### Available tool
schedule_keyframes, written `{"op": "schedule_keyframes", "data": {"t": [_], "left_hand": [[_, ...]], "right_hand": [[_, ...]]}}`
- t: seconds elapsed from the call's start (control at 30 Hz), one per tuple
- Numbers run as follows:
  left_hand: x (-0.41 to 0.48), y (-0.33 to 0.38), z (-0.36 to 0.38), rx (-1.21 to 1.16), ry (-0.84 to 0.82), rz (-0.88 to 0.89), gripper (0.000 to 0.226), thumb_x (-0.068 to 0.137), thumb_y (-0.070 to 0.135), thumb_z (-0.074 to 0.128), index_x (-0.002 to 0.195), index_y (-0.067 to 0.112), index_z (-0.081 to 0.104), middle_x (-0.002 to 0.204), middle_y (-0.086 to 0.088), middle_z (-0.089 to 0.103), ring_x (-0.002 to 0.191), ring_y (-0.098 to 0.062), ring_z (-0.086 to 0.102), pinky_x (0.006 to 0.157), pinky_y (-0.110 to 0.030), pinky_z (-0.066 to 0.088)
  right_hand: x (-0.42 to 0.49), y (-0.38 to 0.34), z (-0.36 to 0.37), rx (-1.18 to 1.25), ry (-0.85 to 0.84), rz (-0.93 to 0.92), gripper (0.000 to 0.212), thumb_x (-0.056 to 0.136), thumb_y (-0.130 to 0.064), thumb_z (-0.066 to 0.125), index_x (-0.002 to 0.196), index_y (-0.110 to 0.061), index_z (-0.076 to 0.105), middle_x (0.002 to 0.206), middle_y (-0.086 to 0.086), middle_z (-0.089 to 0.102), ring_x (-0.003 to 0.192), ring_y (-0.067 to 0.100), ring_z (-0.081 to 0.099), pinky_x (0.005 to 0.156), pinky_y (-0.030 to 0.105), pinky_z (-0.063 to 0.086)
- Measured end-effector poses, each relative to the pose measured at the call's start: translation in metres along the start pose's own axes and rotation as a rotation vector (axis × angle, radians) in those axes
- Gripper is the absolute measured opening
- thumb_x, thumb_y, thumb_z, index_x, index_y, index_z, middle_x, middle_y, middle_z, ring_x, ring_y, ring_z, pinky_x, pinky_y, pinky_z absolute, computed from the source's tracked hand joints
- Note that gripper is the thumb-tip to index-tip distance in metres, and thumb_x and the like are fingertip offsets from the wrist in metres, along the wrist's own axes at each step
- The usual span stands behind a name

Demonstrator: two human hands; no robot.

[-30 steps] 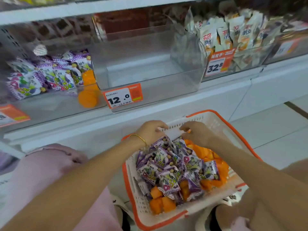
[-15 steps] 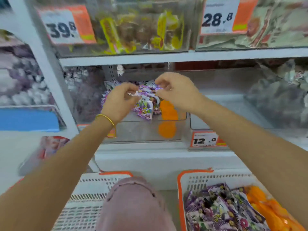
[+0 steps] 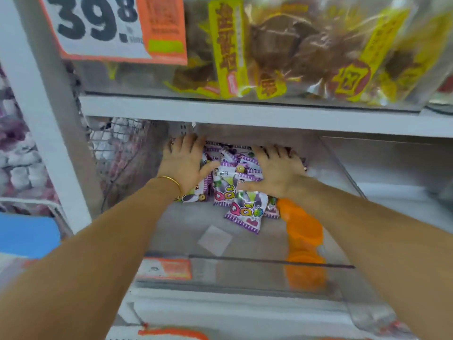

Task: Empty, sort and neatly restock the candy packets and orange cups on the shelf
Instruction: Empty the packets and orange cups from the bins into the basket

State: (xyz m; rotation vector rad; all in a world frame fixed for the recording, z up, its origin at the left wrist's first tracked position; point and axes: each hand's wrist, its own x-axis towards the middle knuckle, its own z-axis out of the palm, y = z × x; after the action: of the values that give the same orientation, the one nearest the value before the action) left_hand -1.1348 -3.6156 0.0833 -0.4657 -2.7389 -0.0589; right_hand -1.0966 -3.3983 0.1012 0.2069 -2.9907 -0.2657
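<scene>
Pressing flat, the left hand (image 3: pixel 184 163) and right hand (image 3: pixel 278 171) are laid with fingers spread wide on the purple candy packets (image 3: pixel 235 182), gripping nothing; judged, the pile is being packed toward the back of the clear bin (image 3: pixel 245 262). Orange cups (image 3: pixel 302 231) are lined along the bin's right wall. Bare floor is left in front; little headroom is left under the white shelf (image 3: pixel 245 114).
</scene>
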Motion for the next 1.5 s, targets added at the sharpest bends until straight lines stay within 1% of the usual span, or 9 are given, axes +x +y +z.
{"op": "schedule_keyframes", "data": {"t": [0.27,0.63,0.77,1.0,1.07,1.17,1.27,1.37,1.5], "left_hand": [[0.013,-0.004,0.009,-0.025,0.057,0.132,0.090,0.072,0.078,0.022,0.128,0.014,0.053,0.113,-0.017,0.049,0.104,-0.035,0.047,0.094,-0.046,0.035],[-0.005,0.006,0.004,0.048,-0.003,0.251,0.092,0.070,0.073,0.008,0.121,0.009,0.050,0.118,-0.011,0.056,0.108,-0.030,0.049,0.090,-0.039,0.028],[-0.007,0.008,0.003,0.091,0.010,0.279,0.061,0.091,0.058,0.036,0.116,0.004,0.050,0.106,-0.013,0.060,0.100,-0.031,0.055,0.091,-0.038,0.027],[-0.010,0.015,-0.003,0.005,0.123,0.420,0.026,0.074,0.023,0.062,0.068,0.001,0.049,0.037,-0.005,0.043,0.029,-0.023,0.040,0.060,-0.034,0.046],[-0.010,0.015,-0.003,0.007,0.092,0.412,0.020,0.082,0.016,0.059,0.076,0.000,0.048,0.047,-0.010,0.053,0.043,-0.027,0.053,0.068,-0.034,0.044],[-0.015,0.020,-0.013,-0.042,0.029,0.312,0.016,0.094,0.009,0.041,0.107,-0.001,0.042,0.105,-0.013,0.065,0.104,-0.030,0.052,0.081,-0.029,0.026],[-0.020,0.023,-0.027,-0.125,0.077,0.154,0.028,0.096,0.007,0.038,0.121,-0.004,0.040,0.114,-0.015,0.062,0.108,-0.032,0.047,0.073,-0.026,0.017],[-0.028,0.022,-0.046,-0.077,0.280,0.244,0.017,0.083,0.001,0.051,0.099,-0.005,0.050,0.074,-0.017,0.069,0.070,-0.042,0.060,0.068,-0.028,0.035],[-0.050,0.021,-0.063,-0.086,0.418,0.393,0.021,0.076,0.013,0.059,0.086,0.000,0.044,0.049,-0.014,0.054,0.049,-0.035,0.055,0.056,-0.031,0.013]], "right_hand": [[0.009,0.007,0.006,0.031,0.069,-0.048,0.104,0.062,-0.086,0.049,0.135,-0.012,0.040,0.134,0.008,0.042,0.120,0.028,0.043,0.093,0.041,0.043],[0.002,0.002,0.012,-0.040,0.216,-0.112,0.081,0.074,-0.078,0.041,0.113,-0.007,0.047,0.103,0.009,0.062,0.096,0.026,0.058,0.069,0.035,0.047],[0.000,0.001,0.015,-0.102,0.234,-0.136,0.074,0.080,-0.075,0.034,0.107,-0.007,0.048,0.076,0.002,0.056,0.076,0.023,0.062,0.055,0.030,0.042],[0.000,0.002,0.016,-0.092,0.343,-0.162,0.055,0.087,-0.066,0.032,0.089,-0.012,0.041,0.077,0.005,0.060,0.077,0.024,0.063,0.050,0.027,0.032],[0.000,0.002,0.010,-0.058,0.367,-0.170,0.051,0.089,-0.063,0.035,0.084,-0.012,0.040,0.076,0.007,0.063,0.075,0.027,0.064,0.049,0.027,0.027],[0.002,0.002,-0.003,-0.060,0.393,-0.174,0.050,0.090,-0.060,0.041,0.075,-0.012,0.042,0.063,0.008,0.054,0.059,0.028,0.054,0.045,0.024,0.018],[-0.002,0.001,-0.021,-0.050,0.504,-0.139,0.058,0.081,-0.062,0.052,0.056,-0.012,0.040,0.039,0.002,0.028,0.035,0.021,0.037,0.048,0.013,0.011],[-0.018,-0.001,-0.039,-0.065,0.680,-0.097,0.055,0.079,-0.062,0.035,0.049,-0.016,0.036,0.036,0.002,0.036,0.032,0.021,0.043,0.049,0.013,0.013],[-0.057,-0.015,-0.048,-0.067,0.834,-0.107,0.053,0.079,-0.058,0.036,0.048,-0.017,0.049,0.038,0.003,0.047,0.035,0.020,0.050,0.045,0.016,0.016]]}}
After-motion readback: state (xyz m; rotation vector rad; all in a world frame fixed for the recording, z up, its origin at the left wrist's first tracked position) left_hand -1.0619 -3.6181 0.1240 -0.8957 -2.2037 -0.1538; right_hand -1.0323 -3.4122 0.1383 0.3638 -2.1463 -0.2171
